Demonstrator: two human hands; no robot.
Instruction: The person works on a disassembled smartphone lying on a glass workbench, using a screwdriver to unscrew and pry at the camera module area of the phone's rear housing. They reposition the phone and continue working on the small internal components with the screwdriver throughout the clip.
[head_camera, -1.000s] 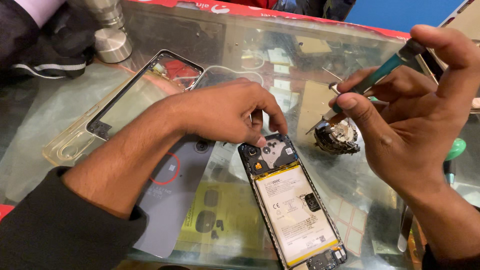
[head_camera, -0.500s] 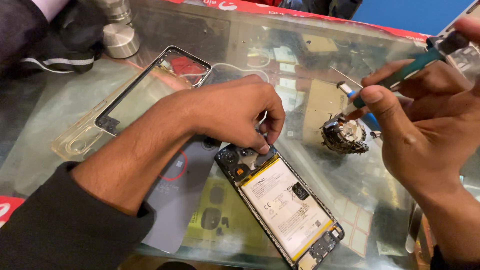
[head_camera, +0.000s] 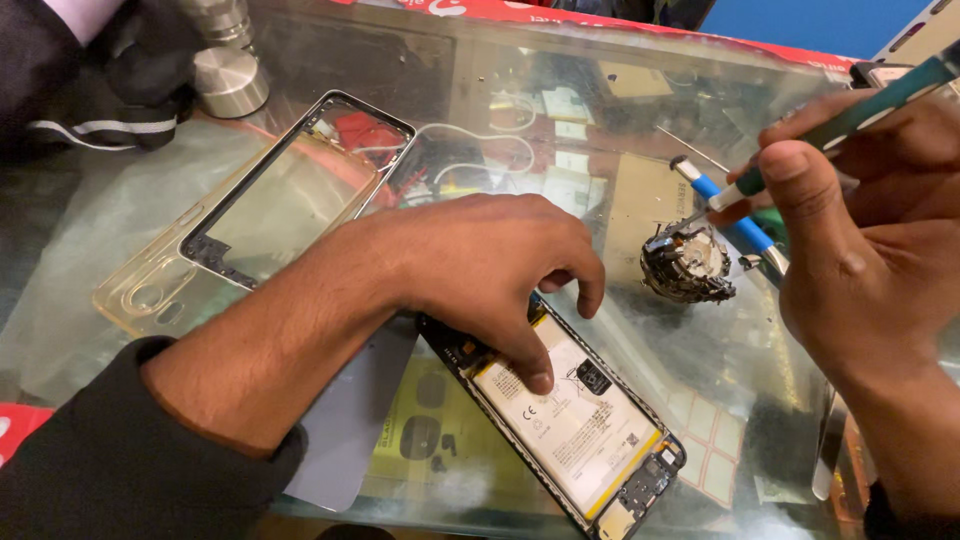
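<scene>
Glass forms the counter top (head_camera: 330, 70), smooth and reflective, with cartons and labels showing dimly on a shelf beneath it. Near the front edge lies an opened phone (head_camera: 570, 420), a long black-rimmed rectangle lying diagonally, its pale flat battery and small circuit parts exposed. The left hand (head_camera: 480, 270) rests on its upper end, fingers curled downward and one fingertip pressed on the battery, gripping nothing. The right hand (head_camera: 860, 240), at the right edge, is closed around a slim teal-handled screwdriver (head_camera: 850, 115), thumb and fingers pinching the shaft near its white collar, tip aimed downward. Just below that tip sits a small round cluster of shiny metal bits (head_camera: 688, 262). A second blue-handled tool (head_camera: 725, 205) lies beside it. Toward the back left corner lies a thin rectangular phone frame (head_camera: 300, 190) over a clear soft case (head_camera: 140, 295). A grey flat sheet (head_camera: 350, 430) lies under the left forearm.
</scene>
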